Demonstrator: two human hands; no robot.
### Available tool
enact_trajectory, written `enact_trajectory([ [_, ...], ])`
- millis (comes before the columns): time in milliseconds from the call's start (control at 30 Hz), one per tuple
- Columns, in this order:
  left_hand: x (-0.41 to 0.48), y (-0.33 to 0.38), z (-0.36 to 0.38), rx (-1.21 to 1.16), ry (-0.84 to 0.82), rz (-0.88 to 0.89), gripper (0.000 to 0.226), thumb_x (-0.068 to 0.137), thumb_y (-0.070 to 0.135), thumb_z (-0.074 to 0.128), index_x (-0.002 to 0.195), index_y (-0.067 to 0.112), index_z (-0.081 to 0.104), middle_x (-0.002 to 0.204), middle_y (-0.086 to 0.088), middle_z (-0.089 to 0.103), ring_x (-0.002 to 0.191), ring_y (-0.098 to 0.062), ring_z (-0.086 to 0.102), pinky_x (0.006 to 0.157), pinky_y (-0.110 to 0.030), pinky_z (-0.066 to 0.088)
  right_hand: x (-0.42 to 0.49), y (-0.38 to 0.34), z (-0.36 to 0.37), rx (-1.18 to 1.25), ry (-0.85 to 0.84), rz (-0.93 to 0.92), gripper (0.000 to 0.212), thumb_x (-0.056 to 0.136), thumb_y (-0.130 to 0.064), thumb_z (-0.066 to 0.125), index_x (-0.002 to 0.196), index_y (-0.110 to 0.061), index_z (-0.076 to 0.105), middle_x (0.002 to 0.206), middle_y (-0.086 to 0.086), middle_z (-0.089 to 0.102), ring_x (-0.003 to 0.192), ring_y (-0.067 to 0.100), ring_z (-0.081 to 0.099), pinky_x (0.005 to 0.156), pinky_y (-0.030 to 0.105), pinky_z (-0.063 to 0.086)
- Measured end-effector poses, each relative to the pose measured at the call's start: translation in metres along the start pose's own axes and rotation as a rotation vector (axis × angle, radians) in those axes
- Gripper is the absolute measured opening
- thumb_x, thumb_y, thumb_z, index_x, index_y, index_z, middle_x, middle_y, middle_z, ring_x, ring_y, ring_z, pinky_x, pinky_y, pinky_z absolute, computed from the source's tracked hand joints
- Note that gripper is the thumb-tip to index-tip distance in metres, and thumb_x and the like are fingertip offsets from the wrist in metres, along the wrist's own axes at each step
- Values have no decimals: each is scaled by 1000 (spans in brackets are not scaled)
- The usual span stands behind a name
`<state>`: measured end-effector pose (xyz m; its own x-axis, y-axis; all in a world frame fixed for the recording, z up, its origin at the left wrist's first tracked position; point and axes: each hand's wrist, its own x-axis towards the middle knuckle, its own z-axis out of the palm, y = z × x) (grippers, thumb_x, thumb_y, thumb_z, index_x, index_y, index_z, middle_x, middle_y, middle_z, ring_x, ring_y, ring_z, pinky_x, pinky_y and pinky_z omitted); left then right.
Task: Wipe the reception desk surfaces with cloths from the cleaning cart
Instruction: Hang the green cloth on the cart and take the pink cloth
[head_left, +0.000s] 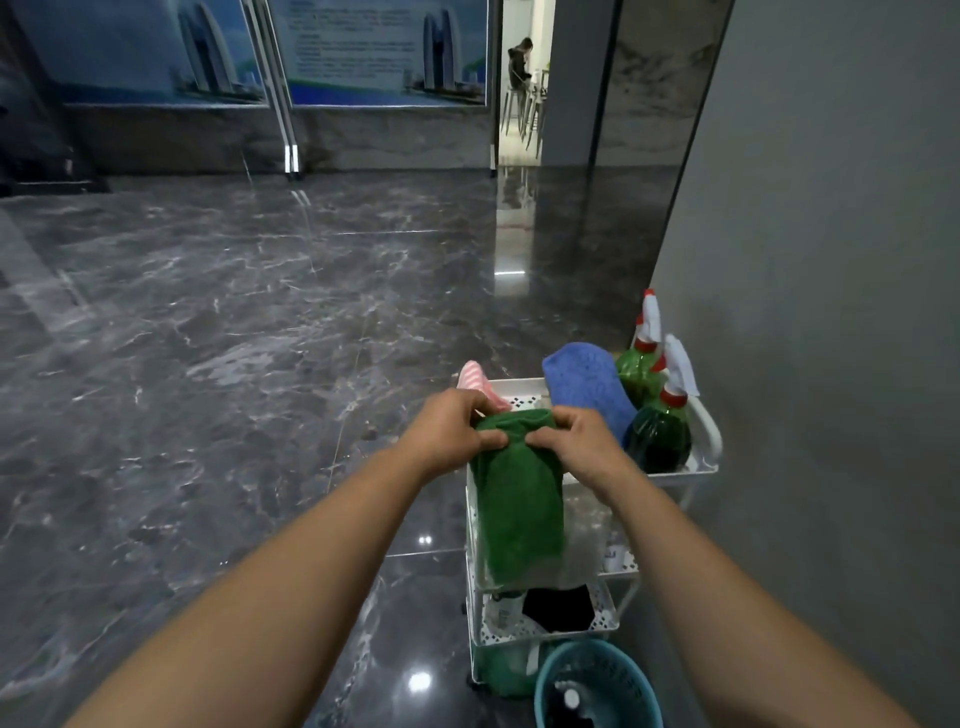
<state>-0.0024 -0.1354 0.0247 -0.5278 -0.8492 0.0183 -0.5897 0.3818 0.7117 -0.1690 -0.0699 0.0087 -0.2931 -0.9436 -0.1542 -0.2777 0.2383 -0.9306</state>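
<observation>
A person stands over a white cleaning cart (702, 470) parked against a grey wall (831, 260), both bare hands gripping a green cloth (519, 509) at its upper edge. The left hand (449, 428) and the right hand (574, 441) sit close together, fingers (491, 441) pinching the bunched fabric so that the rest hangs down over the cart's top tray — a hold that looks suited to lifting the cloth clear or shaking it open before wiping.

A blue cloth (587, 384) and a pink striped cloth (475, 382) are draped over the far rim of the same tray, and two green spray bottles (657, 431) with red-and-white triggers stand just beside the right hand, near enough to be knocked. The lower shelves hold a dark item too dim to name, and a teal basket (597, 686) sits on the floor at the cart's foot.

No reception desk shows in view — only glossy dark marble floor (234, 338), a poster wall and, through a distant doorway, a seated figure (519, 62). The wiping itself appears not yet begun.
</observation>
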Motion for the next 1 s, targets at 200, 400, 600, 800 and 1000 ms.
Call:
enact_trajectory([
  [200,38,5,38,43,32,-55,47,84,2,65,129,9,55,130,-10,58,112,-17,59,85,-9,38,46,25,-17,-60,48,89,14,84,-7,70,77,-18,65,91,11,72,88,26,69,84,39,56],
  [400,57,-8,60,402,112,-86,45,83,22,68,127,24,55,137,-7,54,112,-27,59,86,-39,53,83,44,-14,-268,6,124,19,83,-22,73,69,-24,60,87,3,71,85,22,67,82,38,56],
  [600,53,-12,39,237,379,-61,28,84,24,71,110,14,69,98,-1,69,84,-18,65,77,-34,54,96,47,-12,-637,-91,160,20,79,-26,74,74,-17,56,87,5,63,85,25,63,69,30,49],
  [800,37,-35,6,-11,532,-309,24,86,11,69,110,9,70,97,-6,72,83,-13,64,86,-31,54,108,14,2,-874,-43,23,19,90,-27,58,76,-17,50,81,2,52,78,24,51,61,27,37],
  [1000,17,-50,3,-118,518,-423,17,85,10,70,102,7,73,90,-6,71,81,-16,66,74,-23,49,147,-23,34,-325,-140,-39,19,96,-24,54,97,-11,68,97,6,62,95,24,59,79,30,43],
])
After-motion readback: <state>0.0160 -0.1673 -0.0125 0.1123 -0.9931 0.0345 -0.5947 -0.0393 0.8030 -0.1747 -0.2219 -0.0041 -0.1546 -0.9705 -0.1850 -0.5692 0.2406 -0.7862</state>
